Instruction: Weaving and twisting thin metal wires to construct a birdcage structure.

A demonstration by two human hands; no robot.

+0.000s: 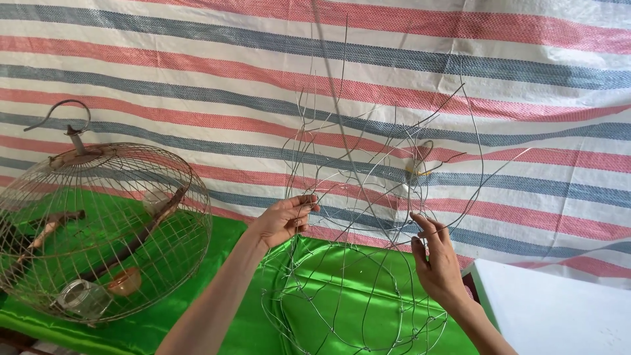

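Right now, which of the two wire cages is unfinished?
The wire frame held by both hands, left hand and right hand: its wires end loose. The round cage at left is closed, with a hook.

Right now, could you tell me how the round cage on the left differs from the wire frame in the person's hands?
The round cage is a closed, finished dome with a top hook; the wire frame is open, its loose wire ends sticking upward. The cage holds perches, a glass jar and a small cup; the frame is empty. The cage stands untouched on the green cloth; the frame is gripped by the left hand and right hand. Both are rounded, thin-wire meshes.
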